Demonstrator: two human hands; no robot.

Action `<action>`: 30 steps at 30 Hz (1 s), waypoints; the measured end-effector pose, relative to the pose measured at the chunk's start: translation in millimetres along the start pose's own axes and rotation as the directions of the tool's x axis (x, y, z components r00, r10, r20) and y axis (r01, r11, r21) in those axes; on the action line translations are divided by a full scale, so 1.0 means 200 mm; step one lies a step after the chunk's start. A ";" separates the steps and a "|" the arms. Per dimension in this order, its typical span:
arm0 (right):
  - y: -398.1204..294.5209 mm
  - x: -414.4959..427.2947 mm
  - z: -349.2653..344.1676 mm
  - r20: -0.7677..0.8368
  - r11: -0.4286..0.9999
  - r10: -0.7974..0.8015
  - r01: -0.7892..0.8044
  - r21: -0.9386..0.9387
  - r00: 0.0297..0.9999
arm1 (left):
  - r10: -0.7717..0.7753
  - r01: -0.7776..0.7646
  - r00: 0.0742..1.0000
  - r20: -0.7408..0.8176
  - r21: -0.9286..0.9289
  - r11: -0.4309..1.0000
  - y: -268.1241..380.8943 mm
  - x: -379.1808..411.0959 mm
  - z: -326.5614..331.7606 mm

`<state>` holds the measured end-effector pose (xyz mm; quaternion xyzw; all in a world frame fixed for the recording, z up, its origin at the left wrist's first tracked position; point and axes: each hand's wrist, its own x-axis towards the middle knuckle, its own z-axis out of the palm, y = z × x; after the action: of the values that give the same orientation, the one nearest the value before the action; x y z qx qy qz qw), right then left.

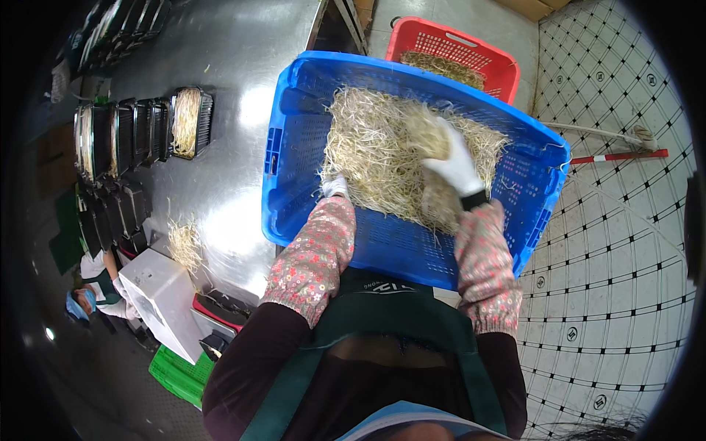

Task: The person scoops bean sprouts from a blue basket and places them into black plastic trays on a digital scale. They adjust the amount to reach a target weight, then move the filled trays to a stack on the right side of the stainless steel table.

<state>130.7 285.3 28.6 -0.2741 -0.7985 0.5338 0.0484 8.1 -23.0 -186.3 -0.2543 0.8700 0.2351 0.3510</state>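
A large blue plastic crate (397, 248) is before me, holding a thick mat of pale bean sprouts (369, 149). My right hand (455, 160), in a white glove, grips a blurred clump of sprouts at the right part of the mat. At the mat's lower left edge rests my left hand (335, 186), also gloved; its fingers are partly hidden among the sprouts, so its grip is unclear. Left of the crate, a black plastic tray filled with sprouts (190, 122) stands on the steel table (237, 60).
Several black trays (124, 132) stand in rows at the table's far left. A loose sprout pile (185, 242) lies near a white box (160, 297). A co-worker (99, 292) is beyond it. A red crate (510, 71) with sprouts adjoins the blue one; a red-and-white pole (623, 157) is at right.
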 end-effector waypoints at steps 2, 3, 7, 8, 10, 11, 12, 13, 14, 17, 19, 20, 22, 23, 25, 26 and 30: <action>-0.01 0.11 0.16 0.088 0.959 0.132 -0.105 -0.261 0.987 | -0.025 0.013 0.992 -0.127 -0.092 0.996 -0.01 0.01 0.04; -0.02 0.16 0.17 0.134 0.897 0.279 -0.208 -0.390 0.951 | -0.010 -0.018 0.988 -0.156 -0.180 0.984 -0.04 0.05 0.05; 0.30 0.34 0.13 -0.017 0.865 0.372 -0.353 -0.356 0.928 | 0.155 -0.265 0.947 -0.283 -0.407 0.874 -0.12 0.29 0.14; 0.43 0.37 0.18 -0.126 0.809 0.307 -0.329 -0.487 0.943 | 0.122 -0.229 0.951 -0.285 -0.379 0.897 -0.09 0.26 0.18; 0.54 0.34 0.36 -0.306 0.692 0.346 -0.461 -0.555 0.887 | 0.086 -0.170 0.959 -0.268 -0.308 0.936 0.22 -0.03 0.11; 0.47 0.31 0.48 -0.358 0.644 0.355 -0.503 -0.576 0.864 | 0.107 -0.193 0.958 -0.265 -0.326 0.925 0.16 0.03 0.16; 0.27 0.30 0.54 -0.251 0.610 0.454 -0.503 -0.612 0.855 | 0.113 -0.207 0.957 -0.266 -0.358 0.911 0.08 0.12 0.24; 0.18 0.24 0.62 -0.230 0.623 0.414 -0.458 -0.634 0.881 | 0.129 -0.224 0.958 -0.256 -0.384 0.896 0.02 0.17 0.30; 0.02 0.24 0.61 0.023 0.565 0.651 -0.463 -0.683 0.759 | 0.118 -0.193 0.975 -0.187 -0.458 0.868 0.08 0.09 0.31; 0.09 -0.04 0.91 -0.142 0.756 0.271 -0.302 -0.582 0.952 | 0.101 -0.008 0.988 0.115 -0.623 0.782 0.41 -0.40 0.04; 0.07 -0.10 0.87 0.020 0.831 0.247 -0.201 -0.518 0.969 | 0.118 -0.034 0.983 0.140 -0.496 0.868 0.29 -0.20 -0.01; 0.03 -0.07 0.78 0.045 0.786 0.274 -0.197 -0.586 0.961 | 0.145 -0.066 0.985 0.093 -0.574 0.816 0.19 -0.05 0.00; 0.09 0.02 0.59 -0.086 0.761 0.379 -0.363 -0.538 0.921 | 0.026 -0.010 0.999 0.019 -0.575 0.818 0.25 -0.08 -0.01; 0.11 0.10 0.50 -0.069 0.724 0.482 -0.442 -0.529 0.873 | 0.040 -0.040 0.999 -0.012 -0.563 0.826 0.25 -0.08 0.02; 0.24 0.14 0.60 -0.246 0.702 0.403 -0.470 -0.535 0.882 | 0.046 -0.081 0.996 -0.078 -0.552 0.830 0.17 0.01 0.18; 0.28 0.14 0.64 -0.331 0.689 0.360 -0.488 -0.536 0.872 | 0.047 -0.098 0.993 -0.107 -0.543 0.834 0.12 0.05 0.25; 0.06 -0.02 0.81 -0.144 0.750 0.387 -0.402 -0.525 0.911 | 0.083 0.198 0.927 0.367 -0.662 0.723 0.28 -0.26 0.13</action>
<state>78.2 152.2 -49.9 -0.4456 -0.8398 0.2795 -0.1346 18.8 49.8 -152.9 -0.3445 0.6288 0.5734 0.3965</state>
